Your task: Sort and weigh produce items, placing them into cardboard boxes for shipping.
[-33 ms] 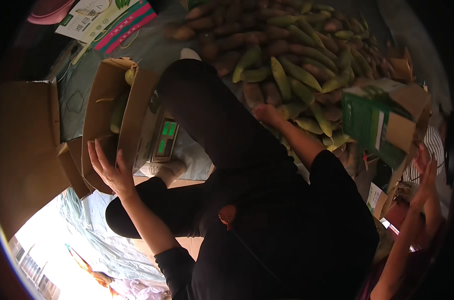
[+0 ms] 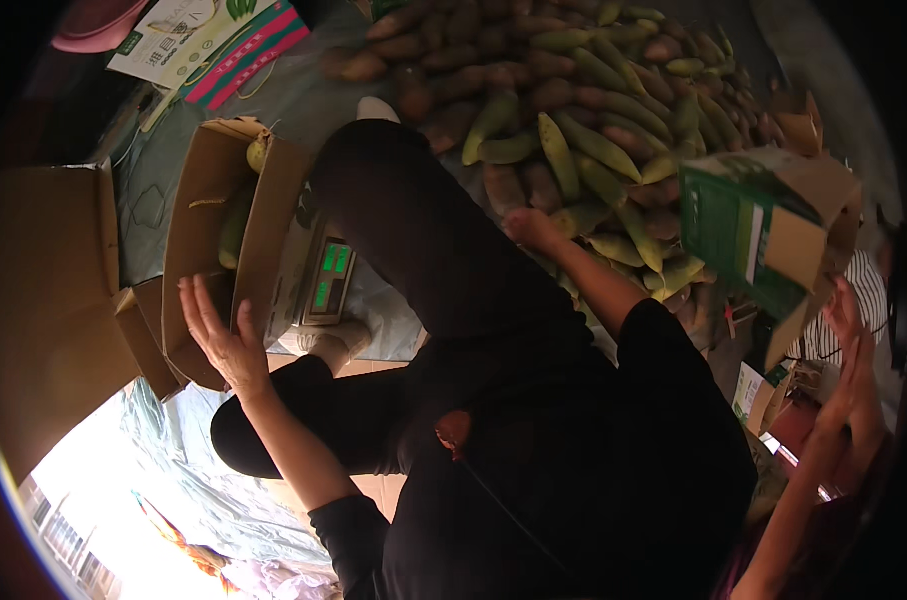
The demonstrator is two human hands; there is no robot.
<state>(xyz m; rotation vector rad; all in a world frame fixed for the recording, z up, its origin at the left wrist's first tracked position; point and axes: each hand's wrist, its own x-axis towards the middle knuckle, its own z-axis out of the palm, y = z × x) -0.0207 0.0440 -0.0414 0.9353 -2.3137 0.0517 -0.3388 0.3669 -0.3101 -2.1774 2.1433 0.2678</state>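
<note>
My left hand [image 2: 226,345] is open, its fingers spread against the near end of a tall, narrow cardboard box [image 2: 196,225]. Inside that box lie a long green vegetable [image 2: 236,228] and a small yellowish round end [image 2: 258,154]. Across my bent leg, my right hand [image 2: 537,231] is closed at the near edge of a large heap of long green and reddish-brown vegetables [image 2: 594,145]. Its fingers curl out of sight, so whatever they hold, if anything, is hidden. The vegetables' exact kind is unclear.
A digital scale [image 2: 329,275] with a lit green display sits beside the box. Larger cardboard [image 2: 49,290] stands at far left. On the right, another person's hands [image 2: 849,340] are by a green and brown carton [image 2: 764,225]. A printed bag [image 2: 209,45] lies at upper left.
The other person's hands and the lower flap of the green carton have shifted slightly. My own hands stay almost in place.
</note>
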